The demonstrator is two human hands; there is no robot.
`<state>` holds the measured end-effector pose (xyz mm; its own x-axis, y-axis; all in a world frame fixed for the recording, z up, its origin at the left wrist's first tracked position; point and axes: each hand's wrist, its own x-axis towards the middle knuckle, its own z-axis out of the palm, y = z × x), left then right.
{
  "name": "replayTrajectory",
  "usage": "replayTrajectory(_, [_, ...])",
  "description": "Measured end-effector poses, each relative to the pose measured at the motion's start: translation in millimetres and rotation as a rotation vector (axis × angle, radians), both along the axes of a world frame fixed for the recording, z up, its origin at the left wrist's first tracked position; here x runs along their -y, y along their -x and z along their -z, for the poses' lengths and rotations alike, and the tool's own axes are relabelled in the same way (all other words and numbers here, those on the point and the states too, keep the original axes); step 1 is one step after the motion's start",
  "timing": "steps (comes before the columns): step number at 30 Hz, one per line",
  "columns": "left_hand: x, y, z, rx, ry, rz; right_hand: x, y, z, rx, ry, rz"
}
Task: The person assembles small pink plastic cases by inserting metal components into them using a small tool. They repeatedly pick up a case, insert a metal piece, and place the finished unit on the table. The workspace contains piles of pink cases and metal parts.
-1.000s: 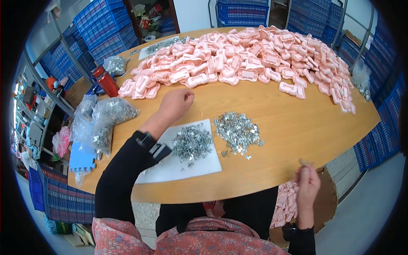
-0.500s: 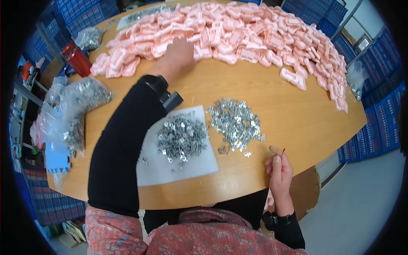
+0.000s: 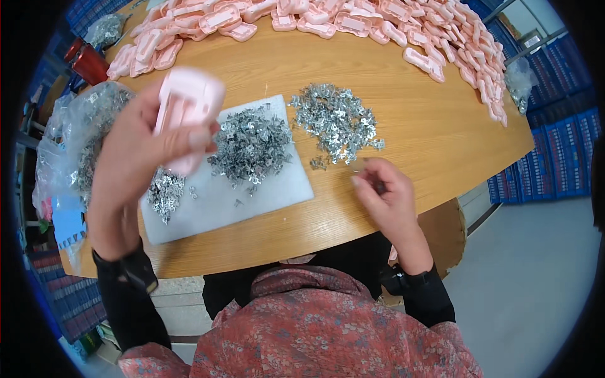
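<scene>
My left hand (image 3: 126,154) is closed around a pink plastic shell (image 3: 194,91), raised above the left part of the table. Its recessed inner side shows, slightly smeared by motion. My right hand (image 3: 392,196) is pinched near the front edge of a loose pile of small silver metal clips (image 3: 337,120). Whatever lies between those fingertips is too small and hidden to name. A white foam sheet (image 3: 287,183) bears a second, greyer heap of metal pieces (image 3: 252,148). Beneath my left hand, a smaller group of shiny pieces (image 3: 167,195) shows on the same sheet.
Many pink shells (image 3: 353,24) are heaped along the far side of the wooden table (image 3: 435,145). Clear bags of metal parts (image 3: 82,142) and a red bottle (image 3: 88,63) stand at the left. Blue boxes (image 3: 554,151) are stacked beyond the right edge.
My left hand has come back from the far heap with a pink shell in it. My right hand has moved left to the metal clips. The view has tilted nearer to me.
</scene>
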<state>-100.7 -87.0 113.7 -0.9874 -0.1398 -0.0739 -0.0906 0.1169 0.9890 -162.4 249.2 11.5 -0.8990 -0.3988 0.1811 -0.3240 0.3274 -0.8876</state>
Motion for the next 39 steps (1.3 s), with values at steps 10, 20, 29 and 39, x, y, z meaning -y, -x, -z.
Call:
replayTrajectory(10, [-26, -110, 72, -0.001, -0.936, 0.005, 75, -19, -26, -0.073, -0.221, -0.356])
replayTrajectory(20, [-34, -145, 102, -0.006, -1.052, -0.077, 119, -38, -20, -0.189, -0.286, -0.394])
replayTrajectory(29, [-38, -128, 101, 0.069, -0.801, -0.163, 121, -34, -4, -0.263, -0.297, -0.348])
replayTrajectory(39, [-54, -103, 84, 0.146, -0.742, -0.188, 107, -25, -20, 0.534, 0.038, -0.247])
